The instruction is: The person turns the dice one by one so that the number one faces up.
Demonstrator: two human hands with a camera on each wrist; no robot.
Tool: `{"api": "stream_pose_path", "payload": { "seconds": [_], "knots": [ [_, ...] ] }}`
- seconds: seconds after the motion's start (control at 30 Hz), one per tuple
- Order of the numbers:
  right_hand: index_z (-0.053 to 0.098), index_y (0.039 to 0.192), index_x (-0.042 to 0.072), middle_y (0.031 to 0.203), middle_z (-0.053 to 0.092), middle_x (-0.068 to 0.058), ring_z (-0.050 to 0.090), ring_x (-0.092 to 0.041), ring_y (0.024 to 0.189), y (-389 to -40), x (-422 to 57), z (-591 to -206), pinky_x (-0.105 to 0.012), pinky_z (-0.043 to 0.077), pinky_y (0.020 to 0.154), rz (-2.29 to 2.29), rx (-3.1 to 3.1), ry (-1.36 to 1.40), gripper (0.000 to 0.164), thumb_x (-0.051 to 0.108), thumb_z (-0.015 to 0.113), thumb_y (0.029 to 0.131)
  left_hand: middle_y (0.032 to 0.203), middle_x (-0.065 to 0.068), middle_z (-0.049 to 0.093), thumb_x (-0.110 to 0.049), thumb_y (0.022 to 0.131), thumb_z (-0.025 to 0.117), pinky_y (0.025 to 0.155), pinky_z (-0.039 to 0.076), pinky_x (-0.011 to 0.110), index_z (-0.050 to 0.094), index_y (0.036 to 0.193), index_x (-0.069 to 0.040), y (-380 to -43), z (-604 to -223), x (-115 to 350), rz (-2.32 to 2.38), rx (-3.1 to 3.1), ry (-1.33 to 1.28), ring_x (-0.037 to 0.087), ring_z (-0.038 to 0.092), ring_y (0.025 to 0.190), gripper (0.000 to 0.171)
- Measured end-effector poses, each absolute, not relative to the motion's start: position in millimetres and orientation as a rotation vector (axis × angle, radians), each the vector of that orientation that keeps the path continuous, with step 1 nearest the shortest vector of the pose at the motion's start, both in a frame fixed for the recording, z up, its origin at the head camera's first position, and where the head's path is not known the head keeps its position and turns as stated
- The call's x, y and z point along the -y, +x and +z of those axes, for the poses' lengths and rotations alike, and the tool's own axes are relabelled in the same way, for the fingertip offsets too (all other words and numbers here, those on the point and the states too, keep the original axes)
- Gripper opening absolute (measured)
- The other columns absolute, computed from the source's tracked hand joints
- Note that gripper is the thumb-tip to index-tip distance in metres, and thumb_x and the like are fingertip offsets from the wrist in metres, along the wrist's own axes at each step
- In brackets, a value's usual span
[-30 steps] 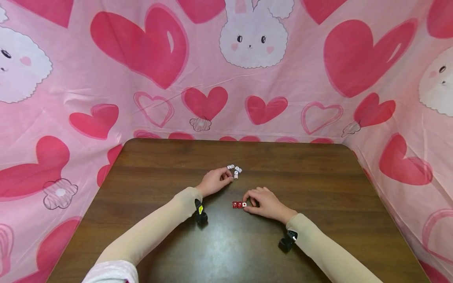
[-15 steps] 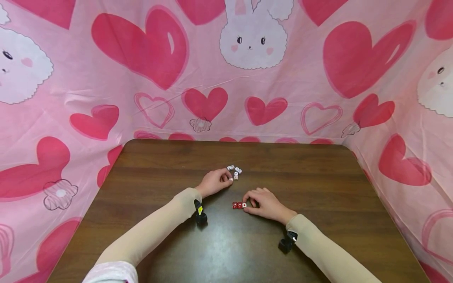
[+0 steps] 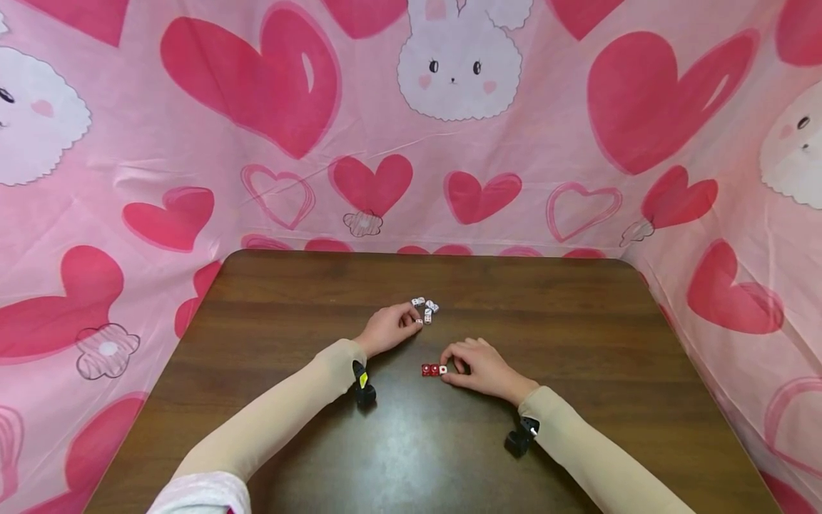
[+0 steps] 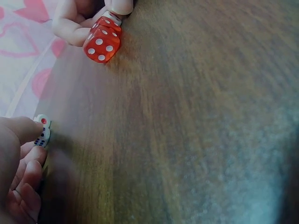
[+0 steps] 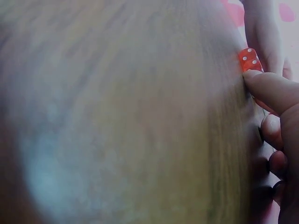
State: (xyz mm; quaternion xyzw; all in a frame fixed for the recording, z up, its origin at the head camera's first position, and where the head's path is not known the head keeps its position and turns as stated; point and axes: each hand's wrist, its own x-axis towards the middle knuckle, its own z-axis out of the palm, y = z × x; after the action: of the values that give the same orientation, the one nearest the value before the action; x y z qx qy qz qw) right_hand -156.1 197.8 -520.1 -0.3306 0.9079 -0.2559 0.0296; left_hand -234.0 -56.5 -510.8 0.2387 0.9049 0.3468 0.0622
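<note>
My left hand (image 3: 389, 328) pinches a white die (image 3: 419, 321) between thumb and finger, right beside a small cluster of white dice (image 3: 428, 315). Closer to me, two red dice (image 3: 430, 370) and one white die (image 3: 443, 370) stand in a short row. The thumb and index finger of my right hand (image 3: 484, 368) hold the row's white end die. From the left wrist, the spotted red die (image 4: 100, 46) shows large and white dice (image 4: 43, 128) appear at the left thumb tip. In the right wrist view the thumb partly covers the red dice (image 5: 250, 58).
Everything lies on a brown wooden table (image 3: 308, 285). A pink cloth (image 3: 546, 143) with hearts and rabbits hangs around its back and sides. A small black device (image 3: 364, 392) is strapped to the left wrist, another black device (image 3: 519, 439) to the right.
A white die hidden at the left fingertips one second ago came into sight half a second ago and is now partly covered. The right hand and the row stay in place.
</note>
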Motion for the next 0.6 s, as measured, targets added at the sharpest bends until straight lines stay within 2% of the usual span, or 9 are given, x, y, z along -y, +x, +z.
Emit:
{"api": "stream_pose_path", "payload": {
  "seconds": [0.6],
  "knots": [
    [0.065,0.104,0.031,0.073,0.045,0.02,0.042,-0.003,0.075,-155.5,-197.5,-520.6,-0.029,0.033,0.076,-0.802,-2.811,-1.036,0.018,0.04,0.077,0.094,0.082,-0.008,0.065,-0.027,0.094,0.077,0.071,0.046,0.029,0.07,0.105,-0.017,-235.5,-512.9,57.3,1.055,-2.713,0.72,0.005,0.056,0.071,0.017]
  ]
}}
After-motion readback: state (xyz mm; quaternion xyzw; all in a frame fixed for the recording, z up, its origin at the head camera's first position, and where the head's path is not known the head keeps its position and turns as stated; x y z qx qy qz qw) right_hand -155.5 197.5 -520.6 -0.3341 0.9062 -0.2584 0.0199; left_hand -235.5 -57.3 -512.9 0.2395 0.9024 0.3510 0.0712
